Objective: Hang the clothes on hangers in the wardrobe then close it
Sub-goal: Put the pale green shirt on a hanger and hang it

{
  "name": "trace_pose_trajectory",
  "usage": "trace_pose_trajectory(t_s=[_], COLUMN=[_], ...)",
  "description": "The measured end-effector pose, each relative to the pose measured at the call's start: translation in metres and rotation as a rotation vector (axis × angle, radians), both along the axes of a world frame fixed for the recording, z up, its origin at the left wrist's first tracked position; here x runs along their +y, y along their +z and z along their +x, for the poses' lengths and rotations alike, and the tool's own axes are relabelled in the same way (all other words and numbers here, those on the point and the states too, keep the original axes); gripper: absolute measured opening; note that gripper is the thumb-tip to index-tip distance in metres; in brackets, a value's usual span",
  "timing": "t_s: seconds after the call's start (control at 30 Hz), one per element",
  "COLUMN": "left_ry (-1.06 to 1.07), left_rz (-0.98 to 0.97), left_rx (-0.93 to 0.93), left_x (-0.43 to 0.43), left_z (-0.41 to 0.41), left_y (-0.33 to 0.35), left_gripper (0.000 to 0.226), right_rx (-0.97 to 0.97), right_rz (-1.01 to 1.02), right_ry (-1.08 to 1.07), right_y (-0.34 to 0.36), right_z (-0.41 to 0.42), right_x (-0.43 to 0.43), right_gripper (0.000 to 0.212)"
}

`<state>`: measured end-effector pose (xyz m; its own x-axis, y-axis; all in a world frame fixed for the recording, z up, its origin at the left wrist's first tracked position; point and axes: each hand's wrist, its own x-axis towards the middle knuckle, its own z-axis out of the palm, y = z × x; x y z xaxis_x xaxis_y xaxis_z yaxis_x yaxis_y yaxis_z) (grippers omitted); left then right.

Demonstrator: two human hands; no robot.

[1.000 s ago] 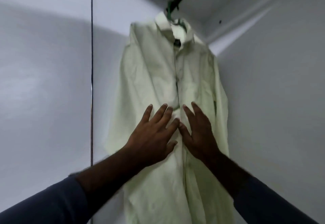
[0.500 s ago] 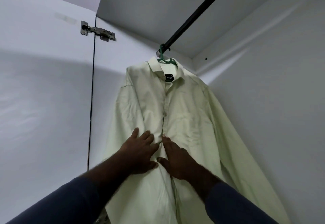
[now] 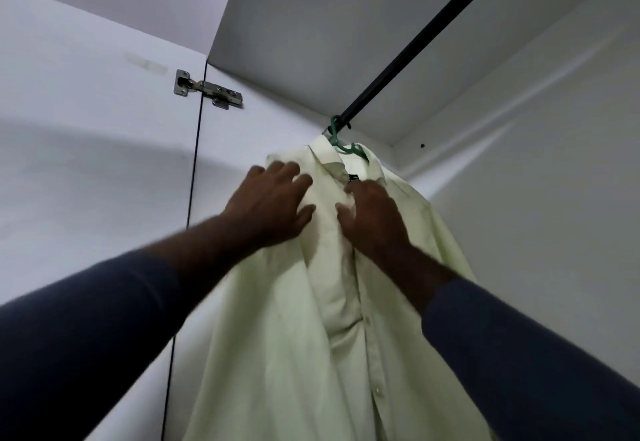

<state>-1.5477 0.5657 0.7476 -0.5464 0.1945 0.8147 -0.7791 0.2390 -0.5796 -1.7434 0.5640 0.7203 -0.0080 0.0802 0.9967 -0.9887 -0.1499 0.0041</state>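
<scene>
White wardrobe panels (image 3: 519,215) are enclosing one dark rail (image 3: 415,46), and one metal hinge (image 3: 207,89) is sitting left of the rail. One pale green shirt (image 3: 294,336) is hanging on one green hanger (image 3: 341,143) at the rail's far end. Below the rail, two hands are pressing the shirt with straight, spread fingers: the left hand (image 3: 273,208) beside the collar, the right hand (image 3: 374,219) on the placket.

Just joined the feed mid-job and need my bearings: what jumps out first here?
A pale green shirt fills the middle, hanging from a green hanger hooked on the dark rail under the wardrobe's top. The left hand and right hand lie on its chest just below the collar, one on each side of the button placket. A metal hinge sits at upper left.
</scene>
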Motion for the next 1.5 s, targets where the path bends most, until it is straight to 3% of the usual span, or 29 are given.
trace_pose_trajectory(t_s=[0.13,0.27,0.47,0.67,0.77,0.87,0.97,1.07,1.3,1.5], left_ry=[-0.119,-0.25,-0.387,-0.396,-0.396,-0.367,-0.428,-0.452,-0.37,-0.112], left_rz=[0.035,0.291,0.801,1.048,1.023,0.83,0.697,0.615,0.796,0.847], left_rx=[0.215,0.377,0.384,0.319,0.285,0.297,0.313,0.378,0.269,0.161], left_x=[0.005,-0.007,-0.008,-0.017,-0.028,-0.028,-0.03,-0.043,-0.043,-0.051], left_z=[0.003,-0.008,-0.053,-0.092,-0.103,-0.102,-0.092,-0.079,-0.065,-0.038], left_y=[0.064,0.124,0.17,0.174,0.172,0.173,0.182,0.186,0.167,0.171], left_gripper=[0.045,0.048,0.065,0.037,0.024,0.025,0.008,0.02,0.05,0.032], right_rx=[-0.03,0.008,0.019,0.11,0.115,0.092,0.07,0.081,0.057,0.022], right_rz=[-0.045,0.076,0.171,0.155,0.112,0.022,-0.015,0.026,0.081,0.135], right_ry=[-0.034,-0.226,-0.393,-0.415,-0.435,-0.417,-0.366,-0.361,-0.378,-0.394], right_y=[0.064,0.11,0.151,0.17,0.175,0.182,0.188,0.193,0.187,0.186], right_z=[-0.009,-0.028,-0.047,-0.043,-0.042,-0.045,-0.044,-0.037,-0.037,-0.027], right_x=[0.005,-0.007,-0.017,-0.032,-0.043,-0.054,-0.059,-0.067,-0.079,-0.07], right_gripper=[0.029,0.03,0.033,0.031,0.03,0.026,0.027,0.028,0.025,0.024])
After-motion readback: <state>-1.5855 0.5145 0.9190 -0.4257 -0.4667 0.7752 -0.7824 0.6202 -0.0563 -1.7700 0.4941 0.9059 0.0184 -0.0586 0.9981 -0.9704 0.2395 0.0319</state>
